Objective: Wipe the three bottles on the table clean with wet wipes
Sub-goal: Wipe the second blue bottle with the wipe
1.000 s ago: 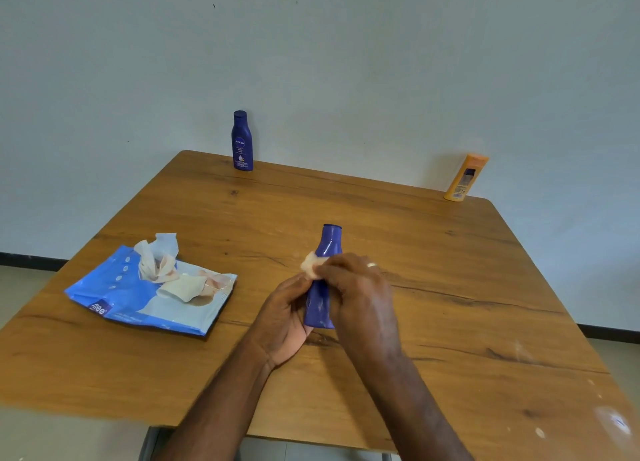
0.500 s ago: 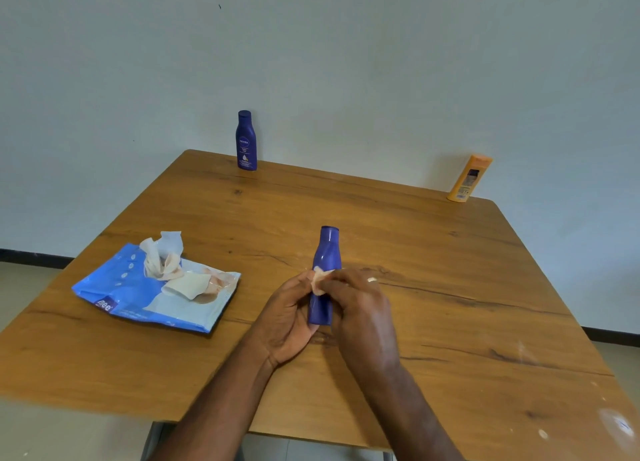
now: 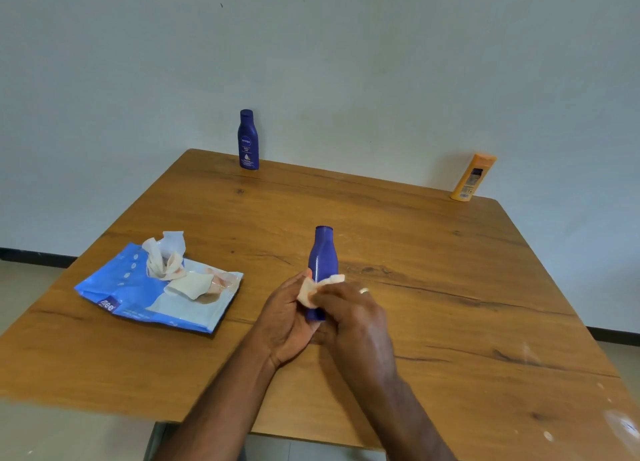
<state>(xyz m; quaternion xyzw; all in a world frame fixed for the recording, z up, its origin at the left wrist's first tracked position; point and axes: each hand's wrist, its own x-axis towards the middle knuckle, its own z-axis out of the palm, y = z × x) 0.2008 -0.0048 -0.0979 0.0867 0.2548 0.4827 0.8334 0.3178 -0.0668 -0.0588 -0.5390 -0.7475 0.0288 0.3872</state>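
A dark blue bottle [image 3: 323, 256] stands upright near the middle of the wooden table [image 3: 433, 287]. My left hand [image 3: 284, 318] grips its lower body from the left. My right hand [image 3: 353, 318] presses a small whitish wet wipe [image 3: 320, 287] against the bottle's lower half. A second blue bottle [image 3: 248, 140] stands at the far left edge by the wall. An orange bottle [image 3: 473, 177] leans at the far right corner.
A blue pack of wet wipes [image 3: 138, 298] lies on the left of the table, with wipes sticking out of its opening and a crumpled wipe [image 3: 192, 285] on top. A white wall rises behind the table's far edge.
My right hand has slid the wipe down the bottle from the neck to the lower body, so more of the upper bottle shows. My left hand keeps its hold.
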